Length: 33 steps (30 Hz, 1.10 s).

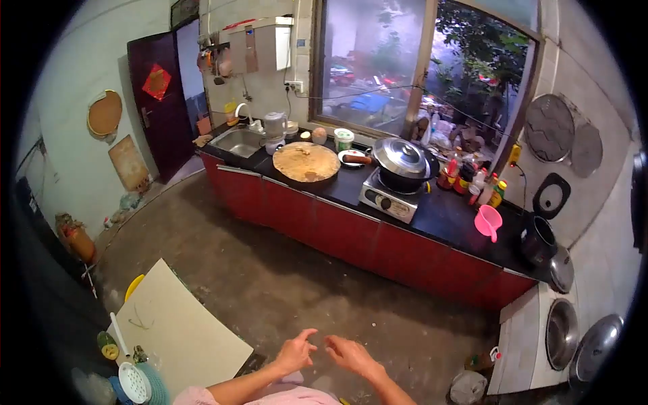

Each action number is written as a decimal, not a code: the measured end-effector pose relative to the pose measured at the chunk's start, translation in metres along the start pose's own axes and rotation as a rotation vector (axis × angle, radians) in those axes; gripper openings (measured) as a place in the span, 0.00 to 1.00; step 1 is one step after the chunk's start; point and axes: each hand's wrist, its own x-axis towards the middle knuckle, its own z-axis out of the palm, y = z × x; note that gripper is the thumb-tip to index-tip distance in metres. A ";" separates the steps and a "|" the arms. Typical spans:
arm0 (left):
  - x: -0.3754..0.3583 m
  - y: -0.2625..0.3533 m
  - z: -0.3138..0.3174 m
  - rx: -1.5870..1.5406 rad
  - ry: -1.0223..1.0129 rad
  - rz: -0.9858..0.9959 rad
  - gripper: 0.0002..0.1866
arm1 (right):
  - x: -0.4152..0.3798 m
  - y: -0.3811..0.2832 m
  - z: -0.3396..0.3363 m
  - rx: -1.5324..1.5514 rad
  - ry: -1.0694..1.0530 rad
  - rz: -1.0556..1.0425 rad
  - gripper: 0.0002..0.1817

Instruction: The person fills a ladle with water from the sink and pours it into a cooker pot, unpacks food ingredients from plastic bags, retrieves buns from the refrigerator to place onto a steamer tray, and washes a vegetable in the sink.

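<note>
My left hand (pixel 297 351) is held up in front of my body, low in the view, with its fingers apart and nothing in it. Close beside it, my right hand (pixel 349 354) is also raised, fingers loosely spread and holding nothing. The two hands do not touch each other. Below them is the bare concrete floor (pixel 270 270). Nearest to my left hand is the cream table top (pixel 179 324), which bears a white rod (pixel 119 334), a white slotted basket (pixel 134 383) and a green vegetable piece (pixel 107 345).
Across the floor runs a red-fronted counter (pixel 317 226) with a sink (pixel 237 141), a blender (pixel 275 128), a round wooden board (pixel 306 160), a lidded wok (pixel 399 162) on a gas stove (pixel 388 197), bottles (pixel 497 194) and a pink ladle (pixel 488 220). Metal basins (pixel 561 333) stand at right.
</note>
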 end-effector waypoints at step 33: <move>0.085 -0.078 -0.247 -0.344 1.361 -0.276 0.23 | 0.446 -0.158 0.183 -0.203 -1.033 -0.971 0.22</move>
